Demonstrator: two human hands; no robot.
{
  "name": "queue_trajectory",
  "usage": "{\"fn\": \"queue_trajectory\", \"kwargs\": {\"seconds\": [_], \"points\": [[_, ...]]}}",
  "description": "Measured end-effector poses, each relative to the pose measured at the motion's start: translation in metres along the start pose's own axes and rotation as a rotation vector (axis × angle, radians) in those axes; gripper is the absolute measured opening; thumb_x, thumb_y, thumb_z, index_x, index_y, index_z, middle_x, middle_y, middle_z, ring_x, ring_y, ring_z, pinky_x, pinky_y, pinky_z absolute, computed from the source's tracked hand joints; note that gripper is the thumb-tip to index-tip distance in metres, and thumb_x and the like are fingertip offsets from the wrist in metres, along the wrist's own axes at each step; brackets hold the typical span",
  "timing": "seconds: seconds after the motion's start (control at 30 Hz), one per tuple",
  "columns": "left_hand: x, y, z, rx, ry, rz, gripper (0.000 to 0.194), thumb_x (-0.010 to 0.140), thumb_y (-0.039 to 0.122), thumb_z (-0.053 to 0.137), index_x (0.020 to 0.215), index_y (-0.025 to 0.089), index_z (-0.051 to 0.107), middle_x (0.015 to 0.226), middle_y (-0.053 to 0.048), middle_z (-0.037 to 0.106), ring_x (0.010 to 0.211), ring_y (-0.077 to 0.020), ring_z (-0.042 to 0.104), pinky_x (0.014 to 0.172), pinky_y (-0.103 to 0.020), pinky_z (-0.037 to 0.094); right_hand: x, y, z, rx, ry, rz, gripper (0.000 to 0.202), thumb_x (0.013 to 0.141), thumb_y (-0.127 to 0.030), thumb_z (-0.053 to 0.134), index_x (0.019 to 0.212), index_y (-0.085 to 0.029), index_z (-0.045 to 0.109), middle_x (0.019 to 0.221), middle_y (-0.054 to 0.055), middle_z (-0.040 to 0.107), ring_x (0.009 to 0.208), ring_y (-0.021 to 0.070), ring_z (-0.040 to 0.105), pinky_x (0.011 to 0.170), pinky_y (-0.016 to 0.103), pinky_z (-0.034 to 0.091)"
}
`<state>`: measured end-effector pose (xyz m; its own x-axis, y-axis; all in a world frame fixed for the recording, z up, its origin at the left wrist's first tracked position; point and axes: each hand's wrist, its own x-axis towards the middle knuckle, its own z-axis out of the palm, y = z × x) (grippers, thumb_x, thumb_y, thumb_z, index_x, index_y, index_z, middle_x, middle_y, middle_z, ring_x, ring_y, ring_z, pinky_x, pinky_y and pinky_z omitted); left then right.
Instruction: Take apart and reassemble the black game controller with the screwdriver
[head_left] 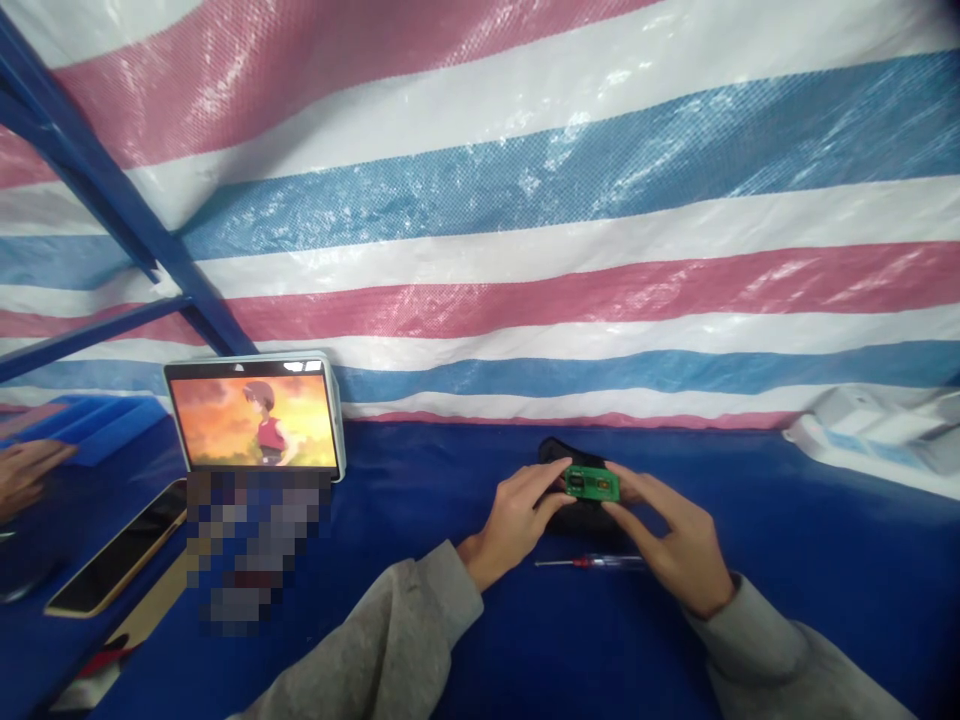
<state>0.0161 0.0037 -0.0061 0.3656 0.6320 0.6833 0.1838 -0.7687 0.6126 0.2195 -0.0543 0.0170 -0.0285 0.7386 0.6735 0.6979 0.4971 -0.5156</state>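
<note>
Between my two hands is a small green circuit board (592, 484) with dark and gold-coloured parts on its face. My left hand (519, 513) pinches its left end between thumb and fingers. At the right end, my right hand (675, 535) grips it the same way. Behind and below the board lies a black object (556, 450), partly covered by the hands, whose kind I cannot make out. A screwdriver (592, 562) with a clear handle and red collar rests on the blue table just under the board, its tip pointing left.
A tablet (255, 420) playing a cartoon stands at the left. Beside it lie a phone (120, 550) and a blurred-out patch. Another person's hand (30, 470) is near a blue tray (105, 425) at the far left. White packaging (877, 435) sits at the right back.
</note>
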Motion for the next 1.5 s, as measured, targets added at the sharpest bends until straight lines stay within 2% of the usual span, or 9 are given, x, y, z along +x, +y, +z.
{"fn": "queue_trajectory", "kwargs": {"seconds": [0.23, 0.53, 0.83, 1.23, 1.5], "points": [[-0.0003, -0.0007, 0.0012, 0.013, 0.022, 0.036, 0.041, 0.095, 0.031, 0.064, 0.134, 0.021, 0.059, 0.113, -0.008, 0.073, 0.100, -0.0208, 0.071, 0.092, -0.037, 0.060, -0.0004, 0.0020, 0.0002, -0.003, 0.002, -0.010, 0.034, 0.090, -0.029, 0.064, 0.123, -0.023, 0.064, 0.091, 0.003, 0.075, 0.073, 0.0160, 0.071, 0.074, 0.027, 0.060], [-0.0006, -0.0012, 0.0012, 0.012, 0.021, 0.035, 0.041, 0.095, 0.031, 0.065, 0.134, 0.021, 0.059, 0.110, -0.009, 0.073, 0.095, -0.0202, 0.071, 0.089, -0.037, 0.061, -0.0008, 0.0039, 0.0010, -0.006, -0.001, 0.007, 0.033, 0.090, -0.032, 0.062, 0.122, -0.024, 0.065, 0.092, 0.004, 0.076, 0.073, 0.0170, 0.072, 0.074, 0.028, 0.061], [0.0023, 0.0019, 0.0002, 0.017, 0.013, 0.047, 0.041, 0.096, 0.029, 0.062, 0.136, 0.021, 0.058, 0.108, -0.008, 0.072, 0.095, -0.0191, 0.071, 0.089, -0.035, 0.061, 0.0033, -0.0014, -0.0007, 0.002, 0.000, -0.008, 0.032, 0.091, -0.030, 0.062, 0.121, -0.022, 0.065, 0.086, 0.003, 0.074, 0.071, 0.0158, 0.071, 0.073, 0.027, 0.060], [-0.0001, 0.0005, 0.0004, 0.026, 0.018, 0.060, 0.042, 0.095, 0.026, 0.065, 0.136, 0.021, 0.058, 0.106, -0.007, 0.072, 0.094, -0.0187, 0.070, 0.088, -0.034, 0.061, -0.0007, 0.0024, 0.0002, -0.004, 0.006, 0.005, 0.034, 0.089, -0.032, 0.064, 0.122, -0.023, 0.066, 0.094, 0.003, 0.076, 0.074, 0.0162, 0.072, 0.075, 0.026, 0.060], [0.0002, 0.0012, -0.0005, -0.003, -0.015, 0.093, 0.045, 0.093, 0.026, 0.068, 0.136, 0.022, 0.057, 0.115, -0.008, 0.070, 0.102, -0.0205, 0.068, 0.094, -0.037, 0.059, -0.0002, 0.0043, -0.0010, -0.018, -0.006, 0.004, 0.032, 0.089, -0.033, 0.065, 0.119, -0.023, 0.067, 0.096, 0.004, 0.076, 0.077, 0.0171, 0.073, 0.077, 0.027, 0.058]]}}
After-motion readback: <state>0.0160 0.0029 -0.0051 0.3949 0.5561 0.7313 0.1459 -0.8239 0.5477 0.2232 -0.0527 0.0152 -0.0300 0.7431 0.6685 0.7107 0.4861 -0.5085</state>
